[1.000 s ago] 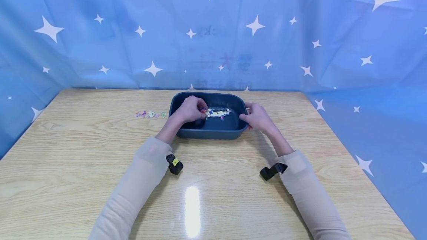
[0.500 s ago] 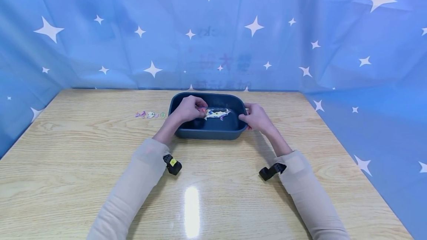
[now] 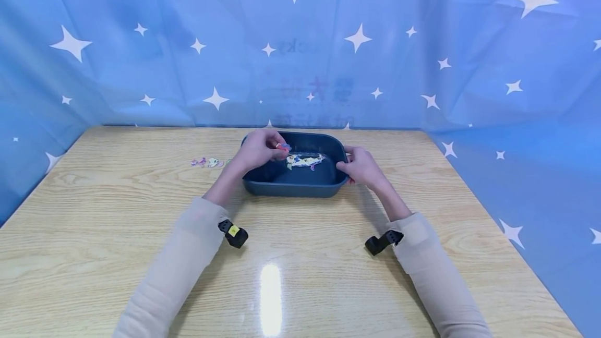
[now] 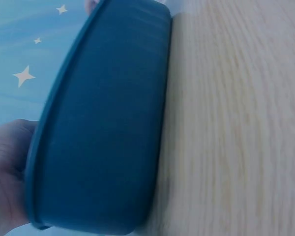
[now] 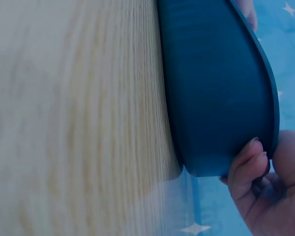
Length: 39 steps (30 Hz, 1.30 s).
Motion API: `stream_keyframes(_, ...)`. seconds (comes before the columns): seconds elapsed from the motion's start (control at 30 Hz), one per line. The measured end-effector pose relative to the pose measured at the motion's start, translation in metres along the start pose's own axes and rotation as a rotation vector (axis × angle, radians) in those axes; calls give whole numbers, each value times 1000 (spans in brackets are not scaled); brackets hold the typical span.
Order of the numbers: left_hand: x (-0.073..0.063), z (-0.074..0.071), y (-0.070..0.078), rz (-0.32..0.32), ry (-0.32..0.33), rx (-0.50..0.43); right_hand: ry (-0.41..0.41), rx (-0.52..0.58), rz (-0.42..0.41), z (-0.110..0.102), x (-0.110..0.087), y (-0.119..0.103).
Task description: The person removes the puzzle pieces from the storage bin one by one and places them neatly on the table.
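The left hand [image 3: 260,149] pinches a small red-and-blue piece [image 3: 284,147], apparently above the dark-blue, rounded rectangular tub [image 3: 296,190]. The right hand [image 3: 362,165] grips the tub's right rim. Patterned white pieces [image 3: 305,161] lie inside.

On the blue backdrop [image 3: 178,4], you can make out faint letters [image 3: 298,45], perhaps "cky", above two rows of faded characters [image 3: 316,87] too blurred to read. The mark on your left wrist camera's [image 3: 240,239] yellow sticker [image 3: 233,230] is too small to read.
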<state>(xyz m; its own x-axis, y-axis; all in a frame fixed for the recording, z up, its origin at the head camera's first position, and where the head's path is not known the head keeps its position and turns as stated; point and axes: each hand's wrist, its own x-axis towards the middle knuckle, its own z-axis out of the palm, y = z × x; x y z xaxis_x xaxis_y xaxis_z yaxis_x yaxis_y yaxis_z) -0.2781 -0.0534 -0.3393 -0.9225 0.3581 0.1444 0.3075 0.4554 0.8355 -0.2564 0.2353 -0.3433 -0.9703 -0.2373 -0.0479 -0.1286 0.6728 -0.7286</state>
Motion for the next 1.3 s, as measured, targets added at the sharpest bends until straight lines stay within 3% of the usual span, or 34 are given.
stream_keyframes(0.23,-15,-20,-2,53,67,-87,-1,-8,-7,1,1,1)
stream_keyframes(0.63,-40,-59,-17,42,220,-131,2,-7,-4,0,1,2)
stream_keyframes(0.8,-54,-78,-31,-33,272,-140,0,1,-9,1,0,2)
stream_keyframes(1.03,-77,-106,-50,-145,312,-40,3,7,-7,1,1,3)
stream_keyframes(1.3,-94,-125,-69,-358,294,42,2,5,-17,1,1,1)
